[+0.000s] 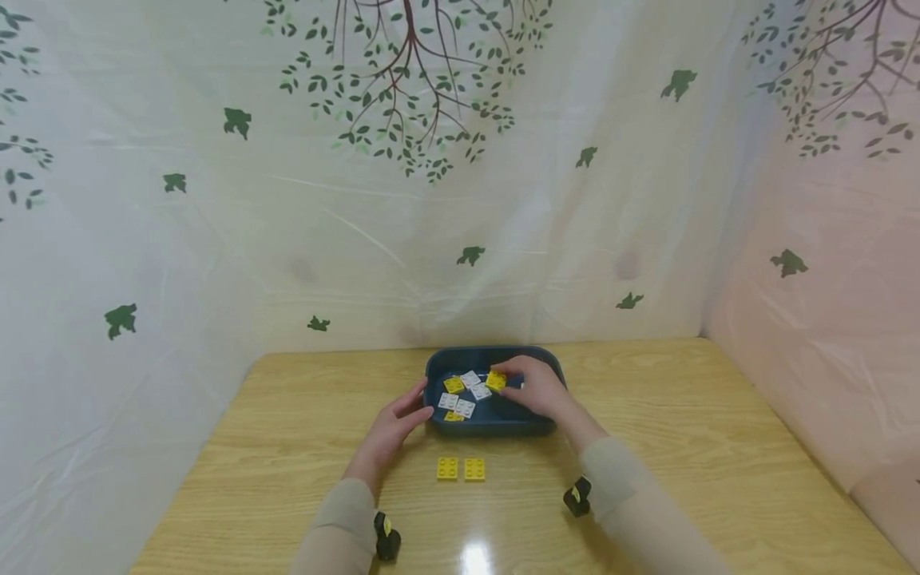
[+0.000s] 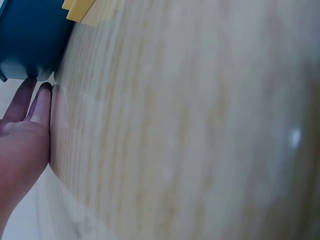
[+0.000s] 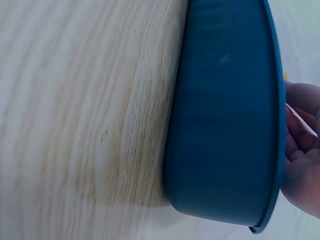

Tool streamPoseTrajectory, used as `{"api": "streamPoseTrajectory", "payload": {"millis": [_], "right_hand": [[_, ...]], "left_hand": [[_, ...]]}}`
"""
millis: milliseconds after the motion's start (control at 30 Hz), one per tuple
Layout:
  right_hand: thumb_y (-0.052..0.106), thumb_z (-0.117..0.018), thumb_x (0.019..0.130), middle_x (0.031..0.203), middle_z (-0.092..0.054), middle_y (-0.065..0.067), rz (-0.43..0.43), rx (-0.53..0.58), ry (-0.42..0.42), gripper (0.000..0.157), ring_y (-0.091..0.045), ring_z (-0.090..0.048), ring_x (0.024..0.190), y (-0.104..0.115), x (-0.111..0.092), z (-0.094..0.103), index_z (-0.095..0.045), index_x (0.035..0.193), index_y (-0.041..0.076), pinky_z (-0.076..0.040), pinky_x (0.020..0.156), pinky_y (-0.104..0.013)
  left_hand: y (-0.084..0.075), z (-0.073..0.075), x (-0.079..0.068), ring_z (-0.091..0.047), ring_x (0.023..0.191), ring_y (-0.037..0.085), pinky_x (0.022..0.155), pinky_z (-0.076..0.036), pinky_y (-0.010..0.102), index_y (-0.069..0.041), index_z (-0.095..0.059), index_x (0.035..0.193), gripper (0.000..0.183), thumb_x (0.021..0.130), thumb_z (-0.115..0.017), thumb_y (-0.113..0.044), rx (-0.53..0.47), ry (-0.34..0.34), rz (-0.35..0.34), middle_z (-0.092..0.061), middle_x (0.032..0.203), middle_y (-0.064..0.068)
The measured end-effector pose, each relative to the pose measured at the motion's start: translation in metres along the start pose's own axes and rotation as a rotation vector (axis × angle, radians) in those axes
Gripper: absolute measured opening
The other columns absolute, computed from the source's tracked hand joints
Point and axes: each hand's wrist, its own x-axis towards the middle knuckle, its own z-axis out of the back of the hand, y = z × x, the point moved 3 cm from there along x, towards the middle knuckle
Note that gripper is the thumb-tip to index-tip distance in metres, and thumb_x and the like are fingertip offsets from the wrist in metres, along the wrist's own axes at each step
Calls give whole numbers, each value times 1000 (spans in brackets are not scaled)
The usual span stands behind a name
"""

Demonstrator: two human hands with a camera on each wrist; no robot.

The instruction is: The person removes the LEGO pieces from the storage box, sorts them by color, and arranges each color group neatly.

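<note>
A dark blue tray stands at the back of the table, with several white bricks and yellow bricks lying in its left half. Over its inside, the right hand pinches a yellow toy brick between thumb and fingers. The right wrist view has the tray's tall side wall hiding that brick almost wholly, with the right hand beyond the rim. At the tray's left end the left hand rests its fairly straight fingers against the outer wall.
Two yellow bricks, a left one and a right one, lie side by side on the wooden table in front of the tray. A pale sheet printed with leaves hangs right behind the table.
</note>
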Motion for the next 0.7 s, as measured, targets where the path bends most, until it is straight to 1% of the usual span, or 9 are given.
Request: {"api": "streamPoseTrajectory", "payload": {"millis": [133,333,500,700], "right_hand": [[9,-78,85,118,-69,-8,64,7,-10,39,-26,-61,108,6,-10,4,-70,123,8,-47,99,-47],[8,-78,84,118,-69,-8,146,11,-11,40,-27,-62,106,11,-25,9,-70,123,7,-48,97,-48],[8,-77,84,118,-69,-8,181,20,-7,40,-27,-62,107,12,-35,12,-69,123,6,-48,97,-50],[11,-77,85,117,-69,-4,183,18,20,40,-23,-62,106,12,-47,16,-69,124,8,-49,96,-47]], "left_hand": [[0,0,0,-33,143,29,115,-21,58,-29,-45,150,56,97,-65,-23,1,-3,12,-41,154,5],[0,0,1,-34,143,29,115,-22,58,-29,-45,150,58,97,-66,-24,10,-6,9,-42,154,7],[-2,-1,0,-35,142,30,114,-22,59,-28,-44,151,58,97,-66,-24,16,-8,7,-43,153,8],[-1,0,0,-35,142,30,114,-23,58,-29,-45,150,57,97,-65,-24,24,-11,10,-42,154,7]]}}
